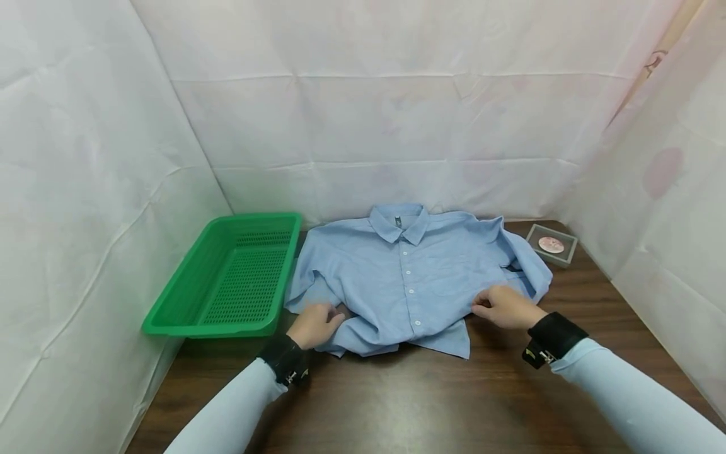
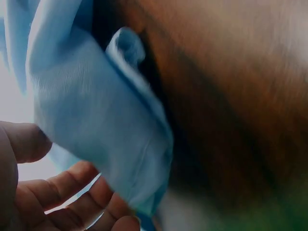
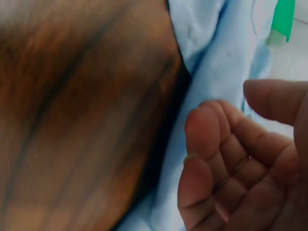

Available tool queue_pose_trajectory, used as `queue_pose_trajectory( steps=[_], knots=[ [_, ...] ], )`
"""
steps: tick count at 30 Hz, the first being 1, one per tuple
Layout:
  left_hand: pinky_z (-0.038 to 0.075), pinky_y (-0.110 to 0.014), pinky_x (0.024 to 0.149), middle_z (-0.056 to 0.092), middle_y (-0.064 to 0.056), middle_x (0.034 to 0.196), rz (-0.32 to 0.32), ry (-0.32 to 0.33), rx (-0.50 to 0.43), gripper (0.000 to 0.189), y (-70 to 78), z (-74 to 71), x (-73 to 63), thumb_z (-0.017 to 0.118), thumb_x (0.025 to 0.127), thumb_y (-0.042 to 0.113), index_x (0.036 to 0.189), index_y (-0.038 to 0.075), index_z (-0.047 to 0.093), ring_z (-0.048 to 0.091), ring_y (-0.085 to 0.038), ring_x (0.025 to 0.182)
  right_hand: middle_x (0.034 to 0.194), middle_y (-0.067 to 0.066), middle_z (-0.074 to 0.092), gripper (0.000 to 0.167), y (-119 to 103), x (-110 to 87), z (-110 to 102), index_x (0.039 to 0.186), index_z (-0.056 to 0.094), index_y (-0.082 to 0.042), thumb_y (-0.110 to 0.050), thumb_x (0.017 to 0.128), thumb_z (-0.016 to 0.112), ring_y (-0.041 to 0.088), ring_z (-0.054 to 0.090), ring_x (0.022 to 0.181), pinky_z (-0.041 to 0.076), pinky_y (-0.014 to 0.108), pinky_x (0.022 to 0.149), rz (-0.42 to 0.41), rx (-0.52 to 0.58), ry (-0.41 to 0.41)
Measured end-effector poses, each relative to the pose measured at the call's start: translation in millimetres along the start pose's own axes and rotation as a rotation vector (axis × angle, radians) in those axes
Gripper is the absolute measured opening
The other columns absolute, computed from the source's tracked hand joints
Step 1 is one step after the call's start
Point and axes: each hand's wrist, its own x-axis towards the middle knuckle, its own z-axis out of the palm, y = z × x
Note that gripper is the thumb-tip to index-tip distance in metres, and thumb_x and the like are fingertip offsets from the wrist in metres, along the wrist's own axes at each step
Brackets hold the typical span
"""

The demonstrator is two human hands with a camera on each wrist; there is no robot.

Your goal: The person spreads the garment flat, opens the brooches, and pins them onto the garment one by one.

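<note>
A light blue button-up shirt [image 1: 374, 265] lies front side up on the brown table, its collar toward the back wall and its lower edge rumpled. By the shirt's lower left side is my left hand [image 1: 315, 324]; in the left wrist view its thumb [image 2: 30, 142] and fingers are spread apart right at the cloth's edge. At the lower right side, my right hand [image 1: 505, 306] reaches the shirt's border. The right wrist view shows its fingers [image 3: 202, 132] loosely bent in front of the blue cloth, with a gap to the thumb [image 3: 272, 101].
A green plastic basket [image 1: 212, 330] with a perforated bottom stands left of the shirt. At the back right sits a small grey square tray [image 1: 569, 253] with a pink round piece in it. White sheets [image 1: 386, 126] enclose the table [image 1: 397, 403] at the back and sides.
</note>
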Motion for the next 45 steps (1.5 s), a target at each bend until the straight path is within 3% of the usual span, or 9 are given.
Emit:
queue_pose_trajectory(
  steps=[7, 11, 15, 19, 22, 29, 35, 38, 45],
  knots=[
    [0.047, -0.033, 0.068, 0.064, 0.002, 0.081, 0.054, -0.009, -0.102, 0.03, -2.6, 11.5, -8.4, 0.051, 0.1, 0.032, 0.091, 0.01, 0.069, 0.059, -0.013, 0.074, 0.081, 0.001, 0.063, 0.032, -4.5, 1.8, 22.5, 0.118, 0.06, 0.001, -0.012, 0.09, 0.066, 0.01, 0.053, 0.061, 0.044, 0.029, 0.057, 0.069, 0.058, 0.002],
    [0.048, -0.034, 0.074, 0.064, 0.002, 0.09, 0.101, -0.044, -0.146, 0.044, -1.2, 16.6, -9.7, 0.049, 0.098, 0.05, 0.101, 0.011, 0.068, 0.059, -0.014, 0.083, 0.069, 0.0, 0.053, 0.02, -10.8, 4.4, 31.6, 0.089, 0.058, -0.002, -0.018, 0.087, 0.069, 0.013, 0.047, 0.058, 0.039, 0.03, 0.054, 0.157, 0.043, 0.045],
    [0.047, -0.037, 0.088, 0.063, -0.002, 0.11, 0.119, -0.084, -0.125, 0.068, 2.3, 18.9, -10.9, 0.057, 0.085, 0.066, 0.119, 0.008, 0.062, 0.058, -0.018, 0.102, 0.049, -0.008, 0.036, 0.043, -14.3, 9.1, 39.7, 0.055, 0.045, -0.015, -0.031, 0.086, 0.069, 0.01, 0.037, 0.044, 0.03, 0.026, 0.044, 0.248, -0.006, 0.045],
    [0.045, -0.038, 0.094, 0.06, -0.002, 0.12, 0.147, -0.108, -0.081, 0.083, 5.0, 19.4, -10.1, 0.069, 0.073, 0.069, 0.127, 0.007, 0.058, 0.056, -0.019, 0.111, 0.043, -0.011, 0.029, 0.053, -18.9, 17.1, 44.6, 0.047, 0.038, -0.019, -0.037, 0.088, 0.065, 0.009, 0.032, 0.038, 0.024, 0.025, 0.04, 0.283, 0.011, 0.055],
    [0.045, -0.037, 0.094, 0.061, -0.002, 0.12, 0.17, -0.099, -0.044, 0.076, 5.4, 21.0, -8.0, 0.069, 0.076, 0.063, 0.127, 0.008, 0.058, 0.056, -0.018, 0.11, 0.044, -0.01, 0.03, 0.053, -23.7, 25.7, 46.1, 0.047, 0.038, -0.019, -0.04, 0.089, 0.063, 0.009, 0.032, 0.039, 0.024, 0.025, 0.04, 0.293, 0.037, 0.082],
    [0.048, -0.04, 0.087, 0.065, -0.003, 0.109, 0.194, -0.072, -0.043, 0.044, 7.5, 25.4, -3.6, 0.058, 0.093, 0.046, 0.115, 0.008, 0.065, 0.06, -0.02, 0.101, 0.046, -0.009, 0.034, 0.048, -34.2, 40.7, 52.9, 0.049, 0.042, -0.019, -0.034, 0.088, 0.065, 0.009, 0.036, 0.04, 0.027, 0.024, 0.041, 0.294, 0.046, 0.09],
    [0.046, -0.032, 0.068, 0.054, 0.007, 0.072, 0.241, 0.003, -0.01, 0.036, 9.4, 31.5, 3.8, 0.048, 0.101, 0.031, 0.067, 0.018, 0.052, 0.055, -0.01, 0.071, 0.051, -0.004, 0.039, 0.034, -41.6, 38.7, 60.3, 0.053, 0.044, -0.016, -0.011, 0.08, 0.065, 0.013, 0.04, 0.044, 0.033, 0.027, 0.045, 0.287, -0.006, 0.105],
    [0.044, -0.032, 0.064, 0.047, 0.007, 0.065, 0.206, 0.021, -0.015, 0.044, 11.4, 33.0, 5.4, 0.044, 0.103, 0.027, 0.06, 0.019, 0.04, 0.05, -0.009, 0.065, 0.05, -0.004, 0.036, 0.037, -40.7, 37.7, 62.0, 0.052, 0.041, -0.017, -0.012, 0.082, 0.062, 0.013, 0.039, 0.043, 0.032, 0.028, 0.045, 0.299, -0.01, 0.096],
    [0.04, -0.031, 0.059, 0.042, 0.004, 0.065, 0.097, 0.038, -0.094, 0.043, 12.4, 31.8, 5.0, 0.041, 0.104, 0.033, 0.064, 0.017, 0.04, 0.045, -0.012, 0.06, 0.055, -0.002, 0.041, 0.029, -30.8, 31.4, 52.4, 0.061, 0.046, -0.011, -0.01, 0.085, 0.061, 0.013, 0.042, 0.047, 0.035, 0.028, 0.048, 0.218, 0.111, 0.142]
  ],
)
